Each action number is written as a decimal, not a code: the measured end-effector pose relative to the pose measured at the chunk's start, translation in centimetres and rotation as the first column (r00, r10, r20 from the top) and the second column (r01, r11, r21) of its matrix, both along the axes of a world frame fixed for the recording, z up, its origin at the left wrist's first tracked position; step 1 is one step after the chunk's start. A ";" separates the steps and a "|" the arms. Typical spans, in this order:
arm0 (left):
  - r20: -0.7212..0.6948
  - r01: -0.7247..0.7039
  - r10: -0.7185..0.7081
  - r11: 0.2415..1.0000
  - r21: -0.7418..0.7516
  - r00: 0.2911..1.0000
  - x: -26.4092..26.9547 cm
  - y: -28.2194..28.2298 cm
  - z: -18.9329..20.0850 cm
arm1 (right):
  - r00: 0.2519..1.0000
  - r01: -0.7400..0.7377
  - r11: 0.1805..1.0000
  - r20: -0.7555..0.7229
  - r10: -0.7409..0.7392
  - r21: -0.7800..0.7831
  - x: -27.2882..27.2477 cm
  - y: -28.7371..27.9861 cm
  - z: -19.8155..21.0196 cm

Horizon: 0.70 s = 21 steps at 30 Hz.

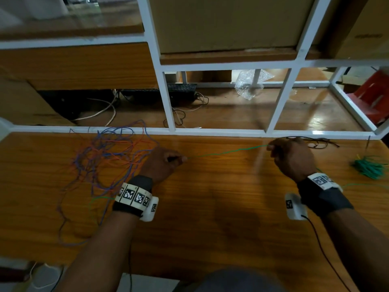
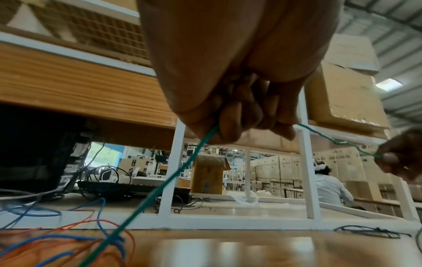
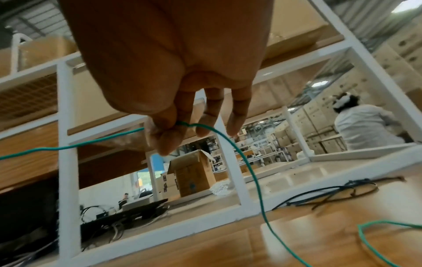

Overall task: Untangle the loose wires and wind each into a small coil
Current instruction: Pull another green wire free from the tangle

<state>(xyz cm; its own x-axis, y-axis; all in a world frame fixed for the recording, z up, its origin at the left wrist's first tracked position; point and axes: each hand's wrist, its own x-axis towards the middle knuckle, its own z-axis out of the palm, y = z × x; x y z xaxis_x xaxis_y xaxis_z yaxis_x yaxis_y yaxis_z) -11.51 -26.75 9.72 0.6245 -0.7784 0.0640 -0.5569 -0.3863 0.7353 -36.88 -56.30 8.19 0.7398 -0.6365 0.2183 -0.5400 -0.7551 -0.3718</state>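
Green wire (image 1: 226, 153) ran taut between the two hands in the head view, above the wooden table (image 1: 210, 207). The left hand (image 1: 163, 163) was closed around it, thumb and forefinger pinching the strand where it left the fist toward the right hand (image 1: 291, 158), which pinched the other end of that span with its fingers curled. Just left of the left hand lay a tangle of blue and orange wires (image 1: 109, 157). Well to the right of the right hand sat a bundle of green wire (image 1: 369, 167), and just beyond that hand lay a thin black wire (image 1: 317, 142), near the white frame (image 1: 210, 131).

From the left wrist, the left hand (image 2: 237, 101) was clenched on the green wire (image 2: 173, 177); the strand dropped from the fist down toward the blue and orange wires (image 2: 68, 242), and another stretch led off to the right hand (image 2: 402, 159) at the picture's edge.

From the right wrist, the right hand (image 3: 173, 90) pinched the green wire (image 3: 230, 142) between thumb and forefinger, the other fingers hanging loosely straight. One part ran left out of the picture; the other curved down to the table (image 3: 297, 243) under the hand. The black wire (image 3: 342, 193) lay beyond and to the right.
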 end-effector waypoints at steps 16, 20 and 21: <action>0.153 -0.056 0.076 0.990 -0.128 0.985 -1.2 -2.7 -1.2 | 0.860 -0.419 0.801 -0.097 0.502 0.427 1.5 7.1 2.1; 0.134 -0.052 0.069 0.991 -0.127 0.989 -1.2 -2.9 -1.5 | 0.890 -0.443 0.794 0.100 0.444 0.417 0.3 6.4 1.5; 0.124 -0.043 0.060 0.990 -0.133 0.991 -1.4 -3.1 -1.4 | 0.894 -0.443 0.816 0.122 0.430 0.372 0.2 5.9 1.2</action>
<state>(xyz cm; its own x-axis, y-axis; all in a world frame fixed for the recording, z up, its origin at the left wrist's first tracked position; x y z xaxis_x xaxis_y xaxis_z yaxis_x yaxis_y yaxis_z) -12.93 -29.82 8.29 0.6436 -0.7254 0.2440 -0.6311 -0.3226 0.7055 -36.69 -50.40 9.42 0.9568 -0.2854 0.0549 -0.1706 -0.7045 -0.6889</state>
